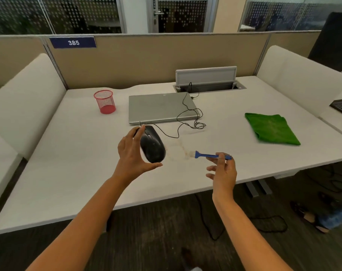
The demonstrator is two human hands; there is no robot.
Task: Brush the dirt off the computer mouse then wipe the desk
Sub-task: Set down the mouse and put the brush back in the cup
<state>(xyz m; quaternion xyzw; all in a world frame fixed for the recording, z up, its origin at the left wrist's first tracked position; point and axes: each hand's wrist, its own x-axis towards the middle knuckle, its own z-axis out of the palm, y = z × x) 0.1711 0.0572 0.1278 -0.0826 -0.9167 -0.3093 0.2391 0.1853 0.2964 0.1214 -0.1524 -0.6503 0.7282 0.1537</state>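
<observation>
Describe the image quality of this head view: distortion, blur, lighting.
Head view: wide-angle bending curves the desk edges and the partition; light is soft and even, shadows faint; the mouse in the left hand is slightly smeared; the brush bristles in the right hand blur into the white surface.

White desk with closed laptop, red mesh cup, green cloth, brownish dirt smear.

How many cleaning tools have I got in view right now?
2: a blue brush pinched in the right hand, and a green cloth lying on the desk at the right. None seems hidden.
</observation>
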